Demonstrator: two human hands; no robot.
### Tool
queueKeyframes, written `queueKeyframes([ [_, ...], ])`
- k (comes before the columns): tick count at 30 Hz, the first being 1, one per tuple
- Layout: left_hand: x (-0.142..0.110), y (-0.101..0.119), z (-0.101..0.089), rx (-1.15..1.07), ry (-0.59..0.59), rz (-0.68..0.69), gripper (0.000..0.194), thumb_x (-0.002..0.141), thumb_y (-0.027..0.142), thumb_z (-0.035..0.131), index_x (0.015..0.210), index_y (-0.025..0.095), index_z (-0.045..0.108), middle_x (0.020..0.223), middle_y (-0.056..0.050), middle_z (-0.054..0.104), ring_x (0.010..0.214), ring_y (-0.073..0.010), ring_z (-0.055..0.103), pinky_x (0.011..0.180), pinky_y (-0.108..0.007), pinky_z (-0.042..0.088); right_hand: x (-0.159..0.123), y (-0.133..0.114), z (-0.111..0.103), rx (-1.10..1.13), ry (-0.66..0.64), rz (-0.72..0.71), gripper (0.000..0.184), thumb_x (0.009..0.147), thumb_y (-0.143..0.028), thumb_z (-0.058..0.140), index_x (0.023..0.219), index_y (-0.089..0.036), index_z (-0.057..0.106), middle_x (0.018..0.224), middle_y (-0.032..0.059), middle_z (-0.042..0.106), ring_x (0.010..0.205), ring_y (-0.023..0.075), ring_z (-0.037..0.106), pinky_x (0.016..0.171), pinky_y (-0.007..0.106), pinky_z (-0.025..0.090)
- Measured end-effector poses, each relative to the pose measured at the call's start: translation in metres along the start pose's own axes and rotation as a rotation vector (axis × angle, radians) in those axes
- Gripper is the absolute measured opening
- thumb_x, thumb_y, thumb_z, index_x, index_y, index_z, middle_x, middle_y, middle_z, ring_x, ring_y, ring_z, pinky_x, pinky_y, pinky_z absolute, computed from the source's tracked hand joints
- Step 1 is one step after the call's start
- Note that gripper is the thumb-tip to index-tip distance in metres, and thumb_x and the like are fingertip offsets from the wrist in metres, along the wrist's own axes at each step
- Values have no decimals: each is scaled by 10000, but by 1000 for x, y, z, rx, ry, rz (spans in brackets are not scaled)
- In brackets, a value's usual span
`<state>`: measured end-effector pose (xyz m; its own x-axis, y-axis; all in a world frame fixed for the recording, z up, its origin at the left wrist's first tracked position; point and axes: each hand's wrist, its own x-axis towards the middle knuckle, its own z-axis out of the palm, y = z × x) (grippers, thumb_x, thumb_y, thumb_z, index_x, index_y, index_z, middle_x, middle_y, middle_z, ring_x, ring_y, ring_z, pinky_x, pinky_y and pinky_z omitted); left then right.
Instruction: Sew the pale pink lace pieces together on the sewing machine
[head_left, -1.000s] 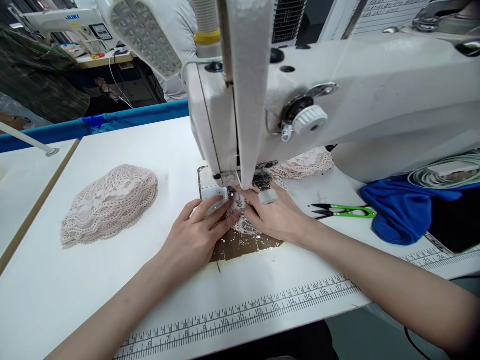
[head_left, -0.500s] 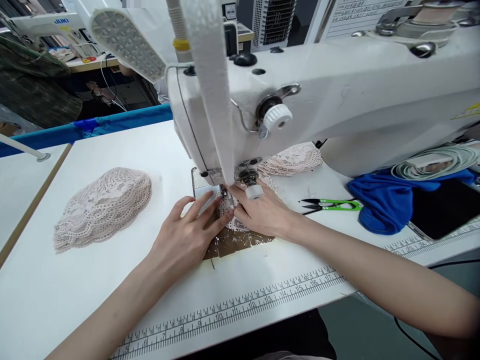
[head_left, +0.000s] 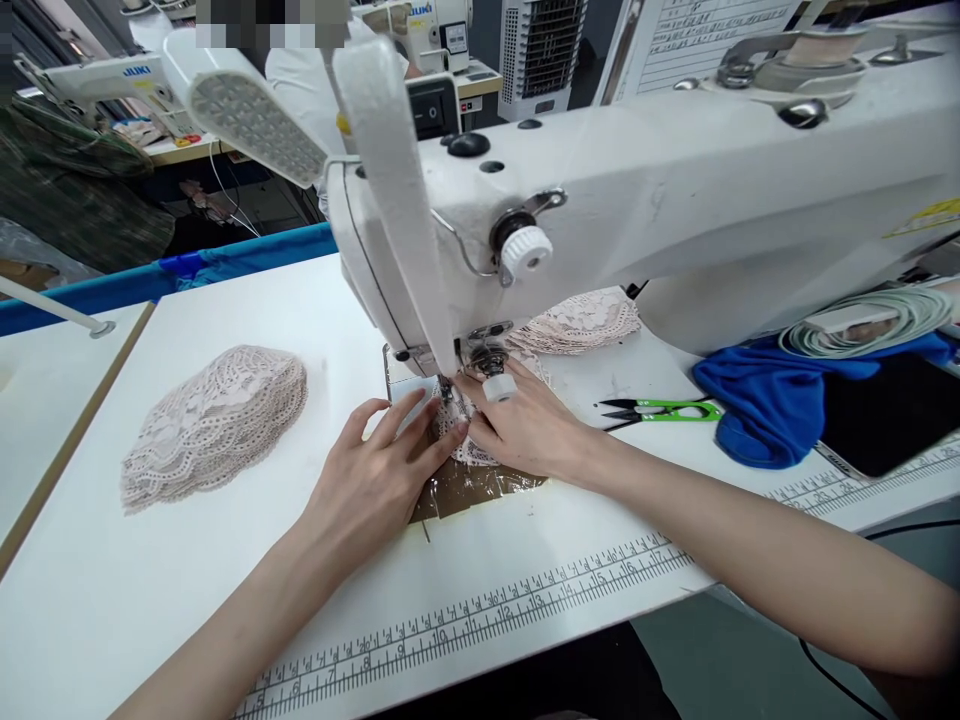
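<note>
A piece of pale pink lace (head_left: 474,449) lies beneath the needle area of a white sewing machine (head_left: 637,200). My left hand (head_left: 382,465) rests to its left with fingers spread, the thumb tip touching the lace edge. On the lace's right side lies my right hand (head_left: 529,420), thumb and fingers stretched out over the fabric; some fingertips are hidden behind the machine's presser parts. Both hands flank the presser foot (head_left: 445,390), which the machine's front partly covers.
Stacked lace pieces (head_left: 217,425) sit at the left, and more lace (head_left: 581,322) lies behind my right hand. Green thread snips (head_left: 667,411), a blue cloth (head_left: 772,410), a black phone-like slab (head_left: 892,415) and a coiled pale tape (head_left: 870,325) are at right. A printed ruler (head_left: 465,620) runs along the front edge.
The camera view has shifted slightly, so the machine head appears further left and the left lace stack further right. My hands stay nearly in place on the lace.
</note>
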<state>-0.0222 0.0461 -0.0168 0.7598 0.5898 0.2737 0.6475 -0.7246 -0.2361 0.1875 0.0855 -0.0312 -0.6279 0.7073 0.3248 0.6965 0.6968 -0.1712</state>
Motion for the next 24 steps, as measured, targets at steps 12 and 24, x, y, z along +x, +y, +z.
queueKeyframes([
  [12,5,6,9,-44,166,-137,239,915,100,475,1106,160,607,1123,-67,711,1153,-229,599,920,-402,372,-12,-16,-12,-166,74,-155,241,810,-160,513,1027,-123,611,1009,106,676,870,225,586,896,386,379],
  [24,4,-1,9,-5,249,-36,202,900,73,527,1026,174,647,1089,-17,730,1044,-199,649,865,-378,402,-13,-11,-13,-57,179,-266,224,824,-42,442,805,-144,641,806,35,693,725,145,576,580,280,321],
])
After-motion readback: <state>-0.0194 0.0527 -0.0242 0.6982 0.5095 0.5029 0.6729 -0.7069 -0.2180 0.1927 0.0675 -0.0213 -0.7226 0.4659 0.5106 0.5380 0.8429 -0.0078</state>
